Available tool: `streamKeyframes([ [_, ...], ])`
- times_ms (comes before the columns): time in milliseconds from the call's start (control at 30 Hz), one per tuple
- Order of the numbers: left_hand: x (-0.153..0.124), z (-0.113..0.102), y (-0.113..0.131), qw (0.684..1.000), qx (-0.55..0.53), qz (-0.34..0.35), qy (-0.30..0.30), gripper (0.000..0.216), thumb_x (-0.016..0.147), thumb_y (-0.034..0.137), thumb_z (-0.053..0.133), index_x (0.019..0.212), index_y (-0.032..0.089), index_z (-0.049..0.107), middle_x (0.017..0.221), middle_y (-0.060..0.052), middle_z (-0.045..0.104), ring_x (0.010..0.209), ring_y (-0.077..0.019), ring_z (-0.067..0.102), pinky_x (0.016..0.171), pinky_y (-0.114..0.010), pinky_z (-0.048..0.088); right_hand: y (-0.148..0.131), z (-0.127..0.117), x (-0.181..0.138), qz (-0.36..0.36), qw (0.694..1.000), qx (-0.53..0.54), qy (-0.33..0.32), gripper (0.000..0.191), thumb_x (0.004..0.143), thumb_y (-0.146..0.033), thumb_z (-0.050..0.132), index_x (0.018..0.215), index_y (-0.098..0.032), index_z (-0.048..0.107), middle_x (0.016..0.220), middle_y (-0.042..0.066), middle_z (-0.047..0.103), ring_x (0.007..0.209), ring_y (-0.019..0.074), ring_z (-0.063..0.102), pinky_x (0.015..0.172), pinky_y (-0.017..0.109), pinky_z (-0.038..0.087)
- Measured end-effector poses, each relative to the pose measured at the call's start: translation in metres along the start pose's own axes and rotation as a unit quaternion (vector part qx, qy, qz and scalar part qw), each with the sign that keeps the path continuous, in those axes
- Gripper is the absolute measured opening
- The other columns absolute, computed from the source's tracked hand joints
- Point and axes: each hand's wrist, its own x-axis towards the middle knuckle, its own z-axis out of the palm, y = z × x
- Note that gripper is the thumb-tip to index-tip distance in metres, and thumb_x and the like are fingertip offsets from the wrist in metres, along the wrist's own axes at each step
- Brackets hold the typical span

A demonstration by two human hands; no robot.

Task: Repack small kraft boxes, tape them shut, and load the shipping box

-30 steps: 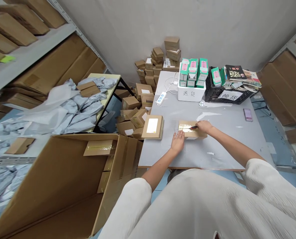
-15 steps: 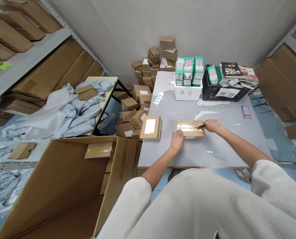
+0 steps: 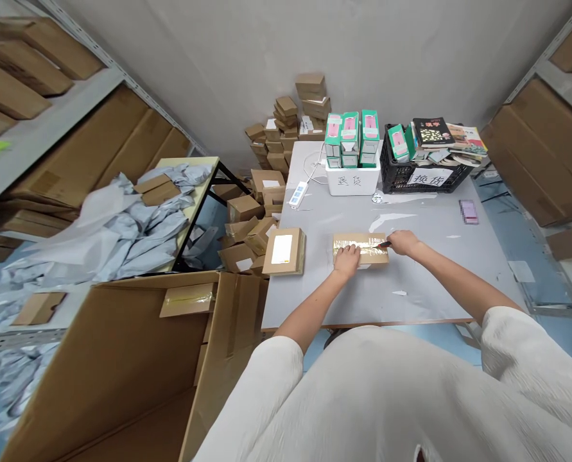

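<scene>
A flat cardboard box (image 3: 361, 244) sealed with shiny clear tape lies on the grey table (image 3: 411, 282). My left hand (image 3: 347, 261) presses on its near left corner, fingers bent over the edge. My right hand (image 3: 403, 242) is closed on a small red-handled cutter (image 3: 382, 244) whose tip touches the tape at the box's right end. A second cardboard box (image 3: 284, 251) with a white label lies to the left, near the table's edge.
At the back of the table stand a white bin (image 3: 352, 181) of green-and-pink cartons, a black crate (image 3: 423, 173) with books, and a power strip (image 3: 298, 193). A large open carton (image 3: 122, 366) stands at my left. Small boxes are piled on the floor.
My right hand drew the cutter rightward along the tape to the box's right end. My left hand slid up onto the box's near left corner. The camera view drifted right.
</scene>
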Motion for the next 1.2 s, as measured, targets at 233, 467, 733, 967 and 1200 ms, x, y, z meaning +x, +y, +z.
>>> streamKeyframes([
  [233,0.0,0.001,0.003,1.0,-0.008,-0.013,-0.008,0.065,0.098,0.025,0.075,0.159,0.023,0.051,0.156,-0.018,0.058,0.145,-0.0354,0.056,0.12,-0.046,0.039,0.026,0.005,0.003,0.01,1.0,0.014,-0.007,0.031,0.105,-0.026,0.06,0.127,-0.021,0.081,0.131,0.022,0.075,0.117,0.0364,0.073,0.09,0.041,0.054],
  [467,-0.003,-0.003,0.005,1.0,0.013,-0.016,-0.015,0.063,0.1,0.026,0.073,0.159,0.021,0.051,0.154,-0.018,0.059,0.141,-0.0344,0.06,0.118,-0.045,0.04,0.049,0.012,-0.005,0.01,0.999,0.045,-0.011,0.029,0.106,-0.032,0.062,0.126,-0.024,0.081,0.128,0.019,0.077,0.114,0.034,0.073,0.086,0.037,0.051],
  [733,-0.003,-0.006,0.0,0.999,0.023,-0.029,-0.021,0.067,0.092,0.019,0.079,0.153,0.021,0.051,0.151,-0.019,0.06,0.141,-0.0349,0.058,0.12,-0.046,0.036,0.056,0.038,-0.017,-0.017,0.995,0.092,0.021,0.033,0.107,-0.037,0.055,0.126,-0.027,0.081,0.122,0.012,0.08,0.11,0.0293,0.071,0.081,0.032,0.047],
  [967,0.007,-0.014,-0.015,0.997,0.016,-0.054,-0.05,0.072,0.085,0.026,0.088,0.148,0.02,0.053,0.151,-0.021,0.059,0.146,-0.0409,0.052,0.126,-0.055,0.029,0.049,0.049,-0.01,-0.035,0.987,0.156,0.026,0.036,0.106,-0.04,0.052,0.126,-0.026,0.079,0.117,0.008,0.081,0.103,0.0249,0.07,0.073,0.028,0.041],
  [1200,0.015,-0.018,0.009,0.999,-0.018,0.004,-0.032,0.069,0.085,0.038,0.089,0.144,0.02,0.057,0.151,-0.019,0.057,0.14,-0.0363,0.056,0.116,-0.044,0.043,0.056,0.056,-0.002,-0.046,0.984,0.17,0.026,0.033,0.106,-0.038,0.052,0.12,-0.026,0.079,0.108,0.006,0.081,0.097,0.0222,0.069,0.07,0.028,0.037],
])
